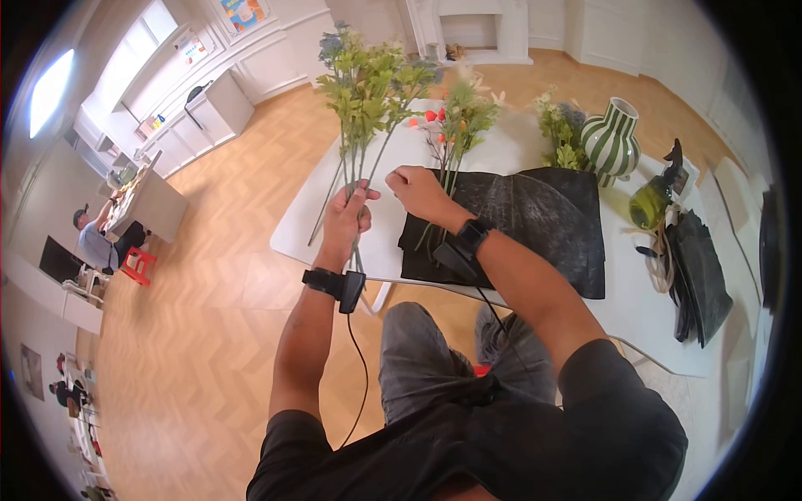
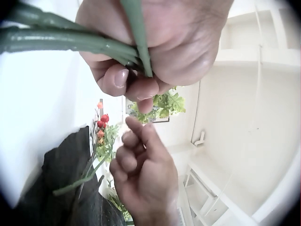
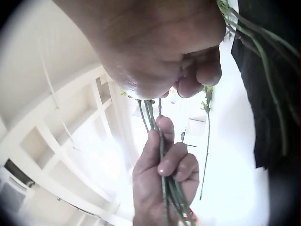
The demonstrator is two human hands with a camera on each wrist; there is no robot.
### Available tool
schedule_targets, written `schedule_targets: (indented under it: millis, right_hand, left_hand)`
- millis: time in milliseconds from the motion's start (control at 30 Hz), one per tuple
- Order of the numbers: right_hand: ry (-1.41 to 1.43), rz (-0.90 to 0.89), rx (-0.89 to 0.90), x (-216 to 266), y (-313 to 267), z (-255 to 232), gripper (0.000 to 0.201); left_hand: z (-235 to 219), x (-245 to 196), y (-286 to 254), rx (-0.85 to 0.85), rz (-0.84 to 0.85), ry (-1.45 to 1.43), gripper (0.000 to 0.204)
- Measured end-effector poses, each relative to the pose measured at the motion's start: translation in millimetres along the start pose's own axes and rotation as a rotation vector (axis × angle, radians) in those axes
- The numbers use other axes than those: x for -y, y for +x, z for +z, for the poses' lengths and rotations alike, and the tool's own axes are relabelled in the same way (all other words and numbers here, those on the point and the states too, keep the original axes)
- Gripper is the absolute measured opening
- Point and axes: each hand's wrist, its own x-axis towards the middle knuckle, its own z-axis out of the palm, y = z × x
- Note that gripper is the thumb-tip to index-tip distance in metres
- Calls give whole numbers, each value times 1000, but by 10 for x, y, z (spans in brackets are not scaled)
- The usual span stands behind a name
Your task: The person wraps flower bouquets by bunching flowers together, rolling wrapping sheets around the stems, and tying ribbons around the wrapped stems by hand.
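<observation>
In the head view my left hand grips a bunch of leafy artificial flowers by the green stems, heads upward. The left wrist view shows these stems crossing the palm under curled fingers. My right hand is just right of the bunch, fingers curled in, with nothing visible in them. A separate thin stem shows beside the held bunch in the right wrist view. Behind my right hand, a red-berried spray lies with its stems over a black sheet.
A green-striped white vase stands on the white table, beside more flowers. Further right are a green translucent bottle with a dark top and a stack of folded black sheets. Far left, a person sits on a red stool.
</observation>
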Motion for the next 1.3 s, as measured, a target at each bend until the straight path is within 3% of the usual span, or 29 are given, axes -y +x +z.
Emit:
schedule_targets:
  millis: [33, 133, 333, 367, 433, 533, 900, 1133, 1200, 1300]
  right_hand:
    - [152, 111, 38, 48, 30, 35, 31]
    - [374, 209, -2, 144, 86, 117, 31]
    - [474, 127, -38, 124, 76, 140, 30]
    - [471, 126, -39, 94, 81, 138, 30]
    - [165, 61, -36, 54, 89, 129, 28]
    - [100, 21, -14, 29, 104, 134, 27]
    - [179, 68, 94, 182, 35, 54, 28]
    - [67, 30, -123, 154, 108, 284, 29]
    - [44, 46, -101, 181, 103, 268, 30]
    - [72, 37, -70, 162, 91, 265, 29]
  left_hand:
    - [37, 21, -10, 3, 16, 4, 30]
    - [116, 64, -55, 32, 13, -14, 30]
    - [243, 36, -95, 21, 20, -4, 28]
    - [275, 26, -115, 5, 8, -15, 26]
    - [257, 51, -122, 32, -12, -11, 24]
    - [323, 8, -145, 56, -48, 21, 23]
    - [249, -9, -119, 38, -181, 128, 30]
    - [292, 151, -11, -95, -12, 168, 33]
    - [271, 192, 5, -113, 74, 210, 33]
    - [277, 160, -25, -107, 47, 194, 34]
